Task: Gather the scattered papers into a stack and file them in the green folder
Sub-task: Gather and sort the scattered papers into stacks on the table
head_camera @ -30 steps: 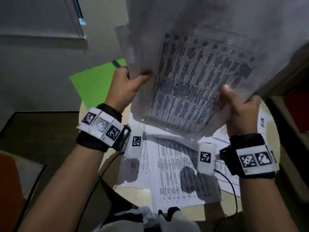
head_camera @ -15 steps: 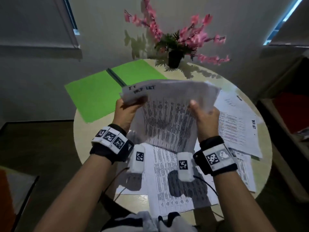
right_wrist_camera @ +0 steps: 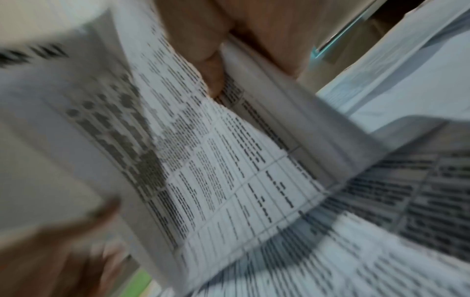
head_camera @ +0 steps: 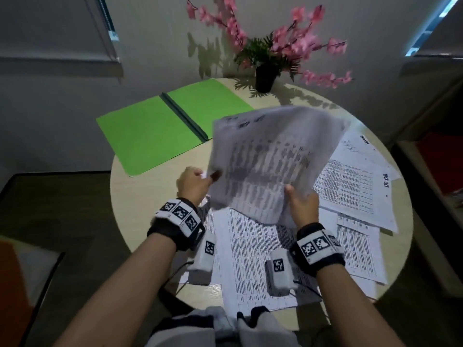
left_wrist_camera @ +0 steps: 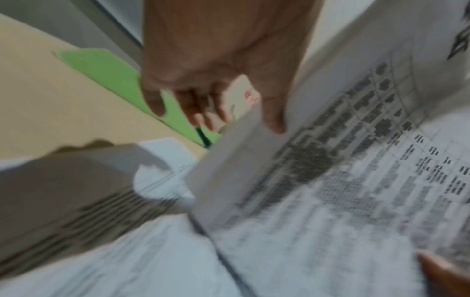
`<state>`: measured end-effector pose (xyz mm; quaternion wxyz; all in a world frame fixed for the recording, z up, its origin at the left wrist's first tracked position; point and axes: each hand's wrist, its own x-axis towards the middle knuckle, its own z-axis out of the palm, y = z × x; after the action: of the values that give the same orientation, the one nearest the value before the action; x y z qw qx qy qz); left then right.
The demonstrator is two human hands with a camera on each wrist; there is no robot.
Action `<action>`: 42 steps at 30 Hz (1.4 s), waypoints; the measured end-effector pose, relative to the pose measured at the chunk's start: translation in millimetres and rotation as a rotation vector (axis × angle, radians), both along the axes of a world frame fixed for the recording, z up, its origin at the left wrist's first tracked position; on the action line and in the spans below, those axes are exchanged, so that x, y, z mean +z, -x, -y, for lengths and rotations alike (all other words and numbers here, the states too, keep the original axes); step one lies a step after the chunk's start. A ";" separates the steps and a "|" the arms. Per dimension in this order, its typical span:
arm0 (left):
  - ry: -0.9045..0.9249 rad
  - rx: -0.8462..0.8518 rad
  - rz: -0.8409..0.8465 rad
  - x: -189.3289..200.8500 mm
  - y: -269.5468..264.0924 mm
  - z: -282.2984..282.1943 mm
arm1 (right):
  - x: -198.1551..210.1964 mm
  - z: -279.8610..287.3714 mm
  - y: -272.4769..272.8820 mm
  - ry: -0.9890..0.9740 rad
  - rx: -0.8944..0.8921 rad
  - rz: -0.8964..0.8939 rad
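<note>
Both hands hold a stack of printed papers point(head_camera: 273, 156) tilted above the round table. My left hand point(head_camera: 206, 177) pinches the stack's left edge, thumb on top. My right hand point(head_camera: 294, 196) grips its lower right edge, thumb on the printed face. The left wrist view shows my left hand point(left_wrist_camera: 244, 112) on the stack point(left_wrist_camera: 330, 170), blurred by motion. In the right wrist view my right hand point(right_wrist_camera: 216, 80) clamps the sheets point(right_wrist_camera: 203, 160). The green folder point(head_camera: 155, 131) lies open and flat at the table's far left. More loose sheets point(head_camera: 250, 261) lie under the hands and at the right point(head_camera: 350, 194).
A black pot of pink flowers point(head_camera: 265, 73) stands at the table's far edge, behind the folder's right flap. Bare table top point(head_camera: 140, 211) shows left of the loose sheets. A dark chair or low table point(head_camera: 50, 221) stands to the left, below the table.
The held stack has come down from in front of the camera to just above the table and tilted flatter. Both hands dropped with it and kept their hold.
</note>
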<state>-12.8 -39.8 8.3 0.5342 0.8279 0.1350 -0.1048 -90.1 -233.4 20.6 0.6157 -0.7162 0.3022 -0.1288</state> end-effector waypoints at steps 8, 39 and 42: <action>-0.449 -0.159 -0.395 -35.5 25.1 -10.8 | -50.0 51.9 3.5 -0.025 -0.175 -0.336; -0.126 -0.151 -0.239 -28.0 4.8 -0.8 | -56.2 10.6 18.4 -0.396 0.280 -0.393; -0.045 -0.226 -0.278 -40.3 3.7 2.0 | -57.6 -7.7 18.1 -0.184 0.289 -0.319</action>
<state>-16.4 -41.8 -32.0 0.4768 0.8270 0.1157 -0.2746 -108.2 -225.7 -37.0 0.6349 -0.7042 0.3005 0.1034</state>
